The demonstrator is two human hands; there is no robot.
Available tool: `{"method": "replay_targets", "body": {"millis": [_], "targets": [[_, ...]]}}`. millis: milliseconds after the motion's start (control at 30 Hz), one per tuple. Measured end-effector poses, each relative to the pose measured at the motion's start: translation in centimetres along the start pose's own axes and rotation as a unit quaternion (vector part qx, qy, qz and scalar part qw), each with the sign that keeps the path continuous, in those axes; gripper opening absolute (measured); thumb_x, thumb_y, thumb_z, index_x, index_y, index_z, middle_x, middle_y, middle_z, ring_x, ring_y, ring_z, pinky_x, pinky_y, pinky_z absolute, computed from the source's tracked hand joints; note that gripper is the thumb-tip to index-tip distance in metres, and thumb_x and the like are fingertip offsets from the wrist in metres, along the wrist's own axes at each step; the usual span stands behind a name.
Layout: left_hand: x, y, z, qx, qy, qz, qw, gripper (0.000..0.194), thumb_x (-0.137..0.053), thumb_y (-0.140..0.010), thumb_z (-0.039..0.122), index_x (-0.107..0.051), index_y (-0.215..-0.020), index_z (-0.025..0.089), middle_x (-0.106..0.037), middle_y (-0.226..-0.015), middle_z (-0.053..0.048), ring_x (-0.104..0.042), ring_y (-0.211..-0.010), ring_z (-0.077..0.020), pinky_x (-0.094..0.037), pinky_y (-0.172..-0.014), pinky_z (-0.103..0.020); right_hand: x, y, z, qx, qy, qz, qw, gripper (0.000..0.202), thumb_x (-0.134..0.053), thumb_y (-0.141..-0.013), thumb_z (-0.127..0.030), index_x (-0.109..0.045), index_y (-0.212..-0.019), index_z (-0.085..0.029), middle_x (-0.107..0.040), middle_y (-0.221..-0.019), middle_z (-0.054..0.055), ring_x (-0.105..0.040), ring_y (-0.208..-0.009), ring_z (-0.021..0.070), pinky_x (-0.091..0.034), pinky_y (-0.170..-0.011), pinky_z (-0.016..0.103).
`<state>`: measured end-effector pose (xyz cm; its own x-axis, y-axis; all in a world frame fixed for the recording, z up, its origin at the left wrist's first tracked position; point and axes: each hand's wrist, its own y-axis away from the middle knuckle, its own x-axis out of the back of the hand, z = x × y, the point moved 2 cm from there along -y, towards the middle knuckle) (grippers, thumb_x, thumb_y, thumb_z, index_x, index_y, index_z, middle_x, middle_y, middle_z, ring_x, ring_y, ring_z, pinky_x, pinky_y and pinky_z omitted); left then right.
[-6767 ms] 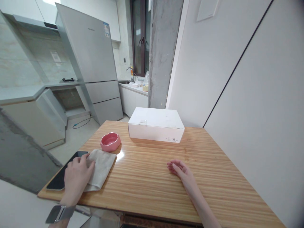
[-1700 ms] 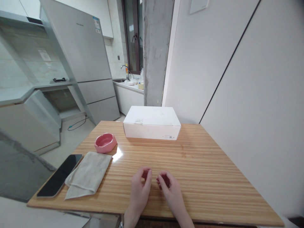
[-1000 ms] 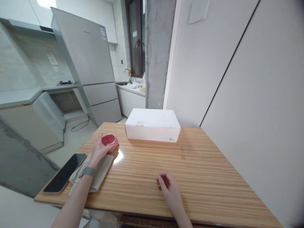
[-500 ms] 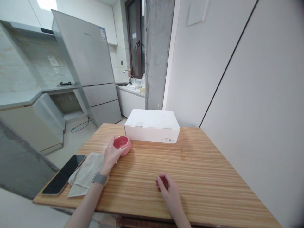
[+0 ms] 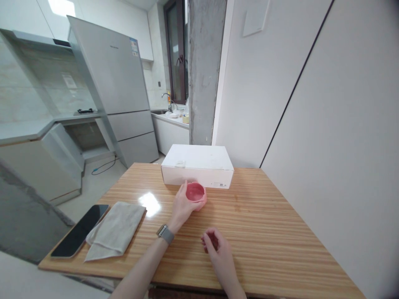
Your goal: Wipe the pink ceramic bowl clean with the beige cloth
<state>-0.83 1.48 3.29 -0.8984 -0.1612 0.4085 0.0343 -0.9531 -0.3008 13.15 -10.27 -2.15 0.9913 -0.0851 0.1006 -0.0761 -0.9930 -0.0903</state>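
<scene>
A pink ashtray (image 5: 196,192), a small thick-walled dish with an uneven, notched rim, is in front of the white box (image 5: 197,176). My left hand (image 5: 181,204) grips its left and near side, thumb and fingers on the wall; whether its base touches the table cannot be made out. On that wrist is a watch with a grey band. Nearer to me, my right hand (image 5: 217,245) rests over the wooden table (image 5: 264,232) with its fingers curled in loosely. Nothing shows in it.
At the table's left lie a folded grey cloth (image 5: 120,228) and a dark-screened phone or tablet (image 5: 80,230). A white wall (image 5: 327,137) borders the right side. Behind are a fridge (image 5: 112,74) and a concrete pillar (image 5: 205,74).
My left hand has moved right with the pink ashtray, from beside the box's left corner to before its middle. The cloth now shows fully. My right hand has hardly moved.
</scene>
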Motion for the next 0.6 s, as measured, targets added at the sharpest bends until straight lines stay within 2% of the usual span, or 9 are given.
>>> {"method": "replay_targets", "body": {"millis": [200, 433, 600], "targets": [[-1.5, 0.2, -0.5, -0.011, -0.026, -0.003, 1.0, 0.109, -0.081, -0.056, 0.051, -0.032, -0.147, 0.015, -0.054, -0.137, -0.014, -0.052, -0.124, -0.0292, -0.04, -0.105, -0.038, 0.1, 0.0, 0.1, 0.004, -0.007, 0.004, 1.0, 0.031, -0.057, -0.086, -0.05, -0.059, -0.076, -0.02, -0.066, -0.072, 0.005, -0.063, -0.068, 0.0188, -0.049, -0.058, 0.026], [-1.6, 0.2, -1.3, -0.014, -0.018, -0.007, 1.0, 0.108, -0.081, -0.057, 0.049, -0.032, -0.147, 0.017, -0.051, -0.139, -0.013, -0.05, -0.126, -0.0294, -0.038, -0.106, -0.038, 0.0, 0.0, -0.2, 0.005, 0.005, 0.004, 1.0, 0.031, -0.056, -0.086, -0.05, -0.059, -0.077, -0.021, -0.065, -0.072, 0.005, -0.062, -0.069, 0.0191, -0.05, -0.059, 0.026], [-1.6, 0.1, -1.1, -0.023, -0.02, -0.008, 0.999, 0.109, -0.082, -0.056, 0.045, -0.029, -0.148, 0.019, -0.05, -0.138, -0.014, -0.048, -0.127, -0.03, -0.036, -0.108, -0.04, 0.0, 0.1, -0.1, 0.001, 0.002, 0.003, 1.0, 0.031, -0.056, -0.085, -0.051, -0.059, -0.077, -0.021, -0.065, -0.073, 0.005, -0.063, -0.07, 0.0199, -0.05, -0.06, 0.027]]}}
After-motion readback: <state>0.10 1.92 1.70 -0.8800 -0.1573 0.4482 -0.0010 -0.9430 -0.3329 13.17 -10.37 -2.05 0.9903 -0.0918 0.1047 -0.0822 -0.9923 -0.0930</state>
